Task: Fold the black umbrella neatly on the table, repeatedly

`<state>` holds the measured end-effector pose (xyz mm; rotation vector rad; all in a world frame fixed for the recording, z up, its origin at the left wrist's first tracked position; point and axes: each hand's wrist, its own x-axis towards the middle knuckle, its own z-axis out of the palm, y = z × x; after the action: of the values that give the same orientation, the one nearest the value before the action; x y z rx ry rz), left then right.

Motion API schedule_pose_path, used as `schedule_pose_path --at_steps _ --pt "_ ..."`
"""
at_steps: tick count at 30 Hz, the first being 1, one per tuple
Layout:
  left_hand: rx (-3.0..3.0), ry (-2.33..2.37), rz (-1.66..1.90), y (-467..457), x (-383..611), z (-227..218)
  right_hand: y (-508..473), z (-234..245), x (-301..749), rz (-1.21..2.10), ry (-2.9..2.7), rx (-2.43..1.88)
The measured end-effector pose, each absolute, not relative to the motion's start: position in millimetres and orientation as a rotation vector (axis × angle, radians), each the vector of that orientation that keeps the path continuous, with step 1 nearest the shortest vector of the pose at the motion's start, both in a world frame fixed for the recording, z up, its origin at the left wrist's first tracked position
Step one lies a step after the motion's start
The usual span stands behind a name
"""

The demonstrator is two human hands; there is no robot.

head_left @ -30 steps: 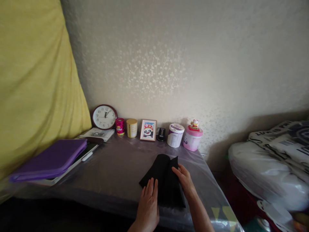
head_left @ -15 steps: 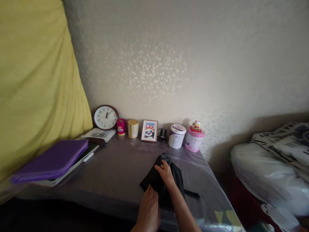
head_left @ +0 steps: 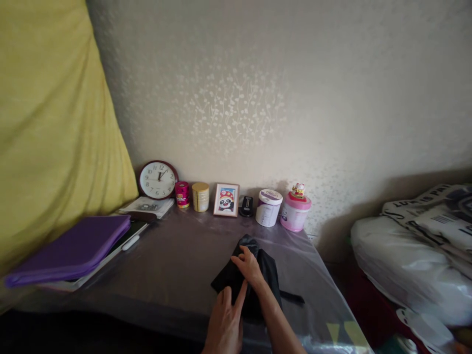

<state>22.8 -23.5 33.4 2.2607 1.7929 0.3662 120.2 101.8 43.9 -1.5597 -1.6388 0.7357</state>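
Note:
A black fabric piece (head_left: 271,268) lies bunched on the near part of the table, with pointed edges and a thin black strap (head_left: 292,297) trailing out to the right. My right hand (head_left: 250,268) is on top of it, thumb and fingers bent around a fold near its upper end. Against its lower left part rests my left hand (head_left: 225,314), fingers spread, the index finger stretched towards my right wrist. My forearms and hands hide some of the fabric's near side.
Along the wall stand a round clock (head_left: 158,180), a pink can (head_left: 182,195), a yellow-lidded tin (head_left: 200,197), a panda picture frame (head_left: 226,200), a black object (head_left: 246,206) and two tubs (head_left: 269,209). A purple folder (head_left: 73,248) lies left; white bags (head_left: 398,250) sit right.
My left hand's fingers have spread, the index finger now reaching towards the right wrist. My right hand has shifted slightly left and down on the fabric. The camera has turned slightly.

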Motion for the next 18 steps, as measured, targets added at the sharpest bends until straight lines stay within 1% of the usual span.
schedule_pose_path --at_steps 4,6,9,12,15,18 --pt "2.208 1.838 0.317 -18 25 36 88 57 119 0.921 -1.800 -1.297" --pt "2.198 1.835 0.326 -15 24 31 73 62 120 0.926 -1.886 -1.149" --pt "2.189 1.826 0.337 -12 23 21 50 62 128 0.650 -1.991 -1.047" --pt "2.161 1.870 0.359 -9 25 12 39 52 140 0.410 -2.033 -1.016" --pt "2.146 1.922 0.377 -4 29 0 48 42 150 0.265 -2.108 -1.023" --pt "2.144 1.960 0.387 1 30 -14 69 38 154 0.210 -2.191 -1.046"
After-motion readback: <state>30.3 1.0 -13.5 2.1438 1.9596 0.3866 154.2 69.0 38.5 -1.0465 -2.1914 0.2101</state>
